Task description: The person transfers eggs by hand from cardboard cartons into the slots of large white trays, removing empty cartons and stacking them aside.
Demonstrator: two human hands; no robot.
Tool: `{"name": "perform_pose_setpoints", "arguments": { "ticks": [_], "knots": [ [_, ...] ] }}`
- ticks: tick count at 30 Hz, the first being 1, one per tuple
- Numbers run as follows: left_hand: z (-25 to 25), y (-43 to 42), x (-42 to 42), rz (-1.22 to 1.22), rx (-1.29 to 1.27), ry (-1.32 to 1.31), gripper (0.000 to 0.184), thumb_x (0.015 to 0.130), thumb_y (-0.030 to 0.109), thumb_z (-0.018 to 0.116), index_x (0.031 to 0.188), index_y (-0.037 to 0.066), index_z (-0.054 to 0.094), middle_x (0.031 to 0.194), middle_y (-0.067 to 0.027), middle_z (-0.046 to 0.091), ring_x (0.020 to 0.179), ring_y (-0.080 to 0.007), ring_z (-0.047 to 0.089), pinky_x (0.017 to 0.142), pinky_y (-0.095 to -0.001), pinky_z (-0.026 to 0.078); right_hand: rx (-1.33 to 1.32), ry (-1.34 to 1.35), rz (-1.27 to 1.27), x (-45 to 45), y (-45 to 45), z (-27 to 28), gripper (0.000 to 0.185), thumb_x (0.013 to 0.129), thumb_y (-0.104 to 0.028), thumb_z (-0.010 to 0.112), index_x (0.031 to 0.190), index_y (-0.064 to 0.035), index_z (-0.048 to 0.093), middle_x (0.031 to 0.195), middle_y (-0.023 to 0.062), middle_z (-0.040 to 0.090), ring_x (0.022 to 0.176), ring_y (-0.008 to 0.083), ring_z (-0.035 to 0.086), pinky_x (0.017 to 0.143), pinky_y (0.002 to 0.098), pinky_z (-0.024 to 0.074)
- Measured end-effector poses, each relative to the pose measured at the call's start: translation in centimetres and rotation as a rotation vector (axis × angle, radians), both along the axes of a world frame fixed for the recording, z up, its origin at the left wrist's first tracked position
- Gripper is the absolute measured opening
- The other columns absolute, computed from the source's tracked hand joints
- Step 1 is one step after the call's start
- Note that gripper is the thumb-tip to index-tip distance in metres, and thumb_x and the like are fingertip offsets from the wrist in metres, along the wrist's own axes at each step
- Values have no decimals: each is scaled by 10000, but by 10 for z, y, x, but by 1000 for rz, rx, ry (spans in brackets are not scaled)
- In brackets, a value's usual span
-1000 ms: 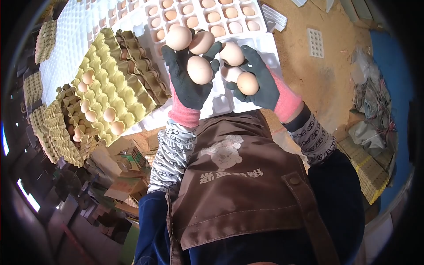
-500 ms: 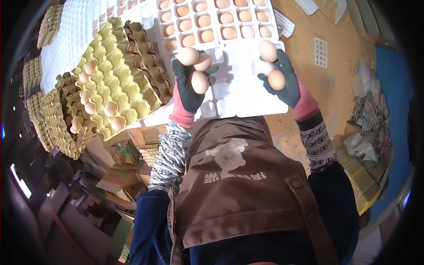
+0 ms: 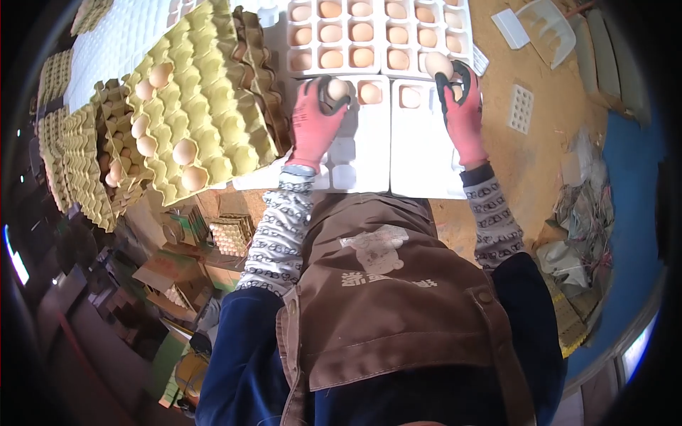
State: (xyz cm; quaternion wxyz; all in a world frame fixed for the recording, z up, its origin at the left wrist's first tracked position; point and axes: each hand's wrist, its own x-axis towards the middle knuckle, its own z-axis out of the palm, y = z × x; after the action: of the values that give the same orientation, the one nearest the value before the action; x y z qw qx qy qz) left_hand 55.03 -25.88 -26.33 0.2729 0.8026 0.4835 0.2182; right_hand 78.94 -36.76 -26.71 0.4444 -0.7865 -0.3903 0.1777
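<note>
My left hand [image 3: 316,126], in a pink glove with dark palm and fingers, curls around an egg [image 3: 337,89] over the back left of a white egg tray [image 3: 371,145]. Beside it one egg [image 3: 370,93] sits in a tray cell. My right hand [image 3: 465,124], gloved alike, is closed on an egg [image 3: 439,66] at its fingertips; part of another egg [image 3: 457,92] shows between thumb and fingers. Under that hand lies a second white tray [image 3: 423,160], with an egg [image 3: 410,97] in its back left cell. The fingers partly hide the cells beneath.
Yellow pulp egg trays [image 3: 220,106] holding several eggs lean at the left. Filled white trays [image 3: 380,53] lie behind my hands. A small white perforated tray [image 3: 521,108] and plastic bags [image 3: 579,206] are on the right. Cardboard boxes [image 3: 174,273] stand lower left.
Both hands have turned from palm-up to palm-down and moved forward over the white trays. Eggs now sit in the back cells of these trays, and fewer show in my hands.
</note>
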Motion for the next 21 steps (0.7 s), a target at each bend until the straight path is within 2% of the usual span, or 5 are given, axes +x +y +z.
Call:
{"name": "perform_pose_setpoints", "arguments": {
  "ticks": [10, 13, 15, 18, 21],
  "knots": [
    [-28, 14, -6, 85, -14, 76, 439, 784, 72, 604, 1218, 34, 548, 1234, -239, 456, 1117, -407, 484, 954, -455, 419, 192, -1, 48, -21, 20, 15, 382, 905, -62, 575, 1258, 42, 471, 1150, 158, 584, 1068, 251, 584, 944, 334, 459],
    [-34, 5, 1, 99, 230, 6, 359, 787, 29, 552, 1146, 25, 563, 1177, -216, 502, 1091, -415, 481, 944, -469, 410, 346, 749, 58, -54, 59, 64, 253, 985, -47, 451, 1199, 80, 498, 1121, 118, 587, 1035, 196, 616, 897, 307, 492],
    [-1, -6, -6, 3, 180, -124, 325, 799, 44, 550, 1123, 29, 568, 1140, -191, 530, 1070, -402, 505, 938, -460, 421, 162, 381, 347, -70, 80, 81, 319, 976, -59, 459, 1267, 72, 456, 1198, 141, 552, 1040, 240, 624, 911, 335, 507],
    [32, -44, -45, -470, -36, -290, 363, 865, 210, 594, 1195, 63, 560, 1252, -179, 517, 1166, -347, 497, 996, -443, 405, 352, 1702, 642, -94, 117, 113, 440, 921, -64, 436, 1352, 22, 401, 1285, 183, 515, 1155, 317, 548, 956, 429, 479],
    [114, -55, -113, -621, 31, -211, 358, 840, 293, 619, 1118, 71, 591, 1200, -143, 548, 1122, -312, 525, 975, -447, 416, 329, 750, 957, -153, 155, 157, 305, 928, -62, 450, 1206, 28, 538, 1229, 178, 540, 1094, 248, 595, 825, 329, 540]
  ]
}}
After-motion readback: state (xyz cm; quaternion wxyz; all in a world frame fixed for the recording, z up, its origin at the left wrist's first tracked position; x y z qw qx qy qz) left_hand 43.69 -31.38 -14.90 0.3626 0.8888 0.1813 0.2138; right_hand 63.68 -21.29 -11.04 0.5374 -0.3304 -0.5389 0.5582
